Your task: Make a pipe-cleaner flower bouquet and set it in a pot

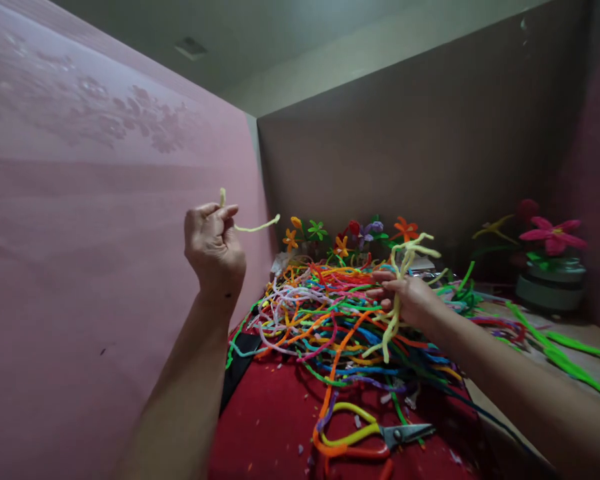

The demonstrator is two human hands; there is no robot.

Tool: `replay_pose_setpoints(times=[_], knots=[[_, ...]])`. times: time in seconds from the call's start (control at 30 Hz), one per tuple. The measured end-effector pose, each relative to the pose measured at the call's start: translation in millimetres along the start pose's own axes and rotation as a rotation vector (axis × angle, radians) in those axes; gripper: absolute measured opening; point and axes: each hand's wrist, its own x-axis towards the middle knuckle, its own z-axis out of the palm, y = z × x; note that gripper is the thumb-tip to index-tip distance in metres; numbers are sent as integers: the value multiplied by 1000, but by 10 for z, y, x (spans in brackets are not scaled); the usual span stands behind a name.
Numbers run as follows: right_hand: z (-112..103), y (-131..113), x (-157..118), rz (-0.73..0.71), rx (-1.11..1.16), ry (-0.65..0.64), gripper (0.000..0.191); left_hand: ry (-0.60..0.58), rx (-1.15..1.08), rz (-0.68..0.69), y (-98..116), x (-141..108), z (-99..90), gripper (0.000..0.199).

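Note:
My left hand (214, 243) is raised in front of the pink wall, its fingers pinched on a pale yellow pipe cleaner (257, 228). One short end sticks up above the fingers and the other bends out to the right. My right hand (413, 300) grips a bundle of pale yellow pipe cleaners (403, 267) that branches at top and bottom. Behind and below this hand spreads a large tangled heap of coloured pipe cleaners (310, 313). Scissors (380, 435) with yellow and orange-red handles lie in front of the heap, apart from both hands.
The heap rests on a red cloth (265, 413) strewn with scraps. Pipe-cleaner flowers (343, 245) stand at the back. On the right are a pink flower (553, 235), a jar (550, 287) and bright green pipe cleaners (555, 350). A pink wall (80, 267) borders the left.

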Motion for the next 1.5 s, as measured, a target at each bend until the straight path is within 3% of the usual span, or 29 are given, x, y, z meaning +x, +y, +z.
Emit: replay_pose_setpoints(times=[0.1, 0.27, 0.3, 0.43, 0.5, 0.63, 0.73, 0.8, 0.9, 1.03, 1.17, 1.27, 1.37, 1.5], knots=[[24, -242, -151, -100, 66, -61, 26, -72, -153, -27, 430, 56, -52, 19], [40, -531, -544, -475, 122, -209, 32, -309, -466, -254, 1058, -4, -91, 14], [41, -551, -644, -469, 70, -297, 33, -351, -523, -301, 1149, -23, -88, 14], [-12, -506, -990, -57, 17, -680, 30, -385, -697, -462, 1341, -91, -1, 13], [-92, -450, -1081, 105, 19, -779, 29, -364, -778, -544, 1349, -129, 76, 14], [-290, -369, -1121, 299, 70, -840, 18, -269, -1076, -798, 1302, -264, 208, 15], [-385, -333, -1116, 326, 84, -816, 12, -148, -1255, -1083, 1282, -452, 241, 21], [-414, -299, -1117, 304, 105, -797, 12, -318, -1271, -1279, 1300, -608, 226, 17], [-427, -222, -1124, 296, 144, -808, 13, -634, -1300, -1359, 1407, -818, 160, 22], [-422, -88, -1135, 381, 168, -823, 11, -1002, -1463, -1267, 1634, -947, 66, 38], [-402, 35, -1142, 483, 206, -867, 13, -1196, -1499, -1269, 1759, -950, 56, 34], [-399, 107, -1148, 532, 212, -948, 14, -1171, -1538, -1338, 1766, -964, 87, 30], [-413, 157, -1171, 509, 207, -961, 18, -1047, -1572, -1439, 1762, -1004, 118, 23], [-433, 175, -1256, 390, 246, -831, 18, -924, -1571, -1578, 1781, -1037, 142, 11]])
